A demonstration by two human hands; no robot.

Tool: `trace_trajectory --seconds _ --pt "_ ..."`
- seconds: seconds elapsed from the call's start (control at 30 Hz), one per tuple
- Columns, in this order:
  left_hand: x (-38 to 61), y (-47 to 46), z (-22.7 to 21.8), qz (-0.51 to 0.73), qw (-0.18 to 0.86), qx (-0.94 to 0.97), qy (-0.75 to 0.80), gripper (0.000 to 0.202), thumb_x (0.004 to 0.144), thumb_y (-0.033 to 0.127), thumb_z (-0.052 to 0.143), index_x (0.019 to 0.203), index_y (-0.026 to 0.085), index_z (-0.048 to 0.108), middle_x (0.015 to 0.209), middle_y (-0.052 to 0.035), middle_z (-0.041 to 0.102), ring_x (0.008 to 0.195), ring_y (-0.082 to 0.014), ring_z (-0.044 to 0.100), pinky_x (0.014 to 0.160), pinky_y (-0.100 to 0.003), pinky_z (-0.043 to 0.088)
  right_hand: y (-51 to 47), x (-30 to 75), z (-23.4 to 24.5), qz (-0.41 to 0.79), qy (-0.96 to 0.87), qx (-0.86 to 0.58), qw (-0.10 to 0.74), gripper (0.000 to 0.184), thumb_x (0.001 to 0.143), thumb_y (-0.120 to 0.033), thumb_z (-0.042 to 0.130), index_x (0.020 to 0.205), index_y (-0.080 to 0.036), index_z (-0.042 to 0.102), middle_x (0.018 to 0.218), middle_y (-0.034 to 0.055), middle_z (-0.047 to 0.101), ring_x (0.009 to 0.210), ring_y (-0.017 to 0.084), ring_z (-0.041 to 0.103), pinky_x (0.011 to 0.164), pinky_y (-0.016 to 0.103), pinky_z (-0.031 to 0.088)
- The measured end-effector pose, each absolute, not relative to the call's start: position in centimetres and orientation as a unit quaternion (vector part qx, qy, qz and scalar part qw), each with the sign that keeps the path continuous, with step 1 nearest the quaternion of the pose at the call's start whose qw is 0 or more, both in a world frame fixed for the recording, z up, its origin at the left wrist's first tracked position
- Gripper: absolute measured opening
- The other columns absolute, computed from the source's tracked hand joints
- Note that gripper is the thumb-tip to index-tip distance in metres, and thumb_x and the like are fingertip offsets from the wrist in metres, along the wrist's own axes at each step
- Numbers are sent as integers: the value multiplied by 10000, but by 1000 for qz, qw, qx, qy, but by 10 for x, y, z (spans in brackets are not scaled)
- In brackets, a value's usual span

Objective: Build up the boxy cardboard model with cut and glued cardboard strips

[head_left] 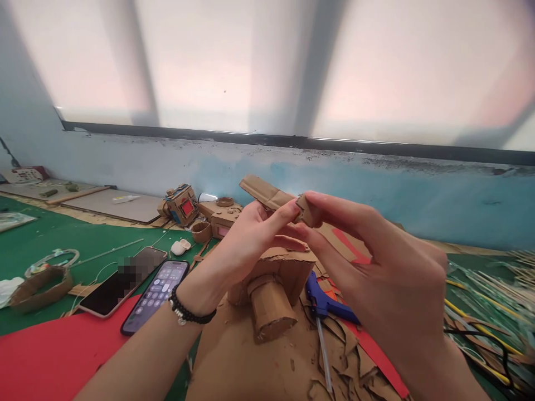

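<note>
Currently, at left on the green surface (83,229), a cardboard ring (44,289), a pink-cased smartphone (121,283) and a lit smartphone (155,295). At mid-frame, a creased cardboard strip (267,192), pinched between thumb and fingers of the left hand (248,234), held above a cardboard box (297,274) with a cylinder (273,312). Just right, a small cardboard end (307,211), pinched between thumb and forefinger of the right hand (388,267); joined to the strip or not, unclear. Lower right of centre, a blue glue gun (321,304) among scraps (351,365). Presumably at a shaping or fitting step; seems to call for a steady pinch next.
</note>
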State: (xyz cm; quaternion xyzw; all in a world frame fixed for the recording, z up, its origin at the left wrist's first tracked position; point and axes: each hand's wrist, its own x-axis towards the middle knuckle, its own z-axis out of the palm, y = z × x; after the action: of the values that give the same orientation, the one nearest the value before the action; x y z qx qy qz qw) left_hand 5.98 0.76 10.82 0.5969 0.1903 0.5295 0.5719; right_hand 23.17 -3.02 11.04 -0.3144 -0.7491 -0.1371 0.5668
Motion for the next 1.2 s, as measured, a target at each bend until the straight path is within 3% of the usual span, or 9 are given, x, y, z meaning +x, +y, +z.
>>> trace_trajectory --seconds 0.1,0.23,0.37,0.47,0.57,0.7,0.83,0.93,1.2 --pt "58 5 110 517 567 613 191 409 966 554 818 1104 170 791 1076 -114 839 961 -256 818 826 -342 674 -28 234 109 -108 -750 -318 570 426 1003 -241 797 1373 -429 698 1249 -38 857 1109 308 859 894 476 725" --pt "64 0 113 564 514 607 224 303 961 457 834 941 166 754 1024 -84 829 921 -215 780 766 -280 629 -28 231 106 -120 -756 -310 564 429 998 -225 801 1353 -429 674 1224 -32 865 1116 332 859 825 466 724" --pt "75 2 108 617 445 594 263 281 986 389 786 823 187 679 956 -49 799 884 -184 731 747 -258 582 -28 227 104 -157 -760 -312 548 417 1015 -196 769 1329 -454 676 1268 -47 862 1140 331 853 877 482 731" --pt "79 5 104 599 473 588 268 277 1001 454 754 966 184 708 997 -61 805 825 -203 772 667 -275 583 -25 229 104 -152 -761 -316 546 362 1030 -214 757 1305 -439 691 1327 -47 845 1169 328 844 911 492 733" --pt "77 3 106 556 526 600 233 415 984 559 768 1118 174 691 1058 -76 807 631 -178 767 555 -282 576 -24 234 105 -120 -738 -338 572 277 1020 -298 796 1263 -413 727 1338 -43 841 1149 326 850 941 513 722" --pt "67 -3 114 548 548 596 211 422 1005 411 804 1307 199 599 1093 -55 783 645 -145 773 680 -298 661 -26 239 111 -65 -691 -354 626 200 1006 -355 820 1200 -388 782 1219 -47 872 1135 291 851 996 464 709" --pt "58 -1 118 560 514 622 190 341 1000 355 817 1254 207 645 1112 -60 772 812 -187 824 689 -274 671 -26 243 119 -11 -693 -354 628 167 970 -358 849 1131 -371 804 1116 -49 885 1049 267 872 907 388 737" --pt "55 3 118 572 481 637 191 325 999 333 813 1266 202 682 1224 -85 798 803 -182 827 705 -282 677 -26 244 123 19 -709 -354 610 138 966 -364 849 1098 -357 808 1080 -52 890 1017 250 878 874 342 738" --pt "49 9 115 539 464 668 220 644 979 395 852 1557 227 622 1263 -66 809 692 -134 797 761 -289 680 -28 252 128 35 -748 -370 551 108 975 -395 844 1061 -329 851 991 -31 898 904 247 880 823 329 721"
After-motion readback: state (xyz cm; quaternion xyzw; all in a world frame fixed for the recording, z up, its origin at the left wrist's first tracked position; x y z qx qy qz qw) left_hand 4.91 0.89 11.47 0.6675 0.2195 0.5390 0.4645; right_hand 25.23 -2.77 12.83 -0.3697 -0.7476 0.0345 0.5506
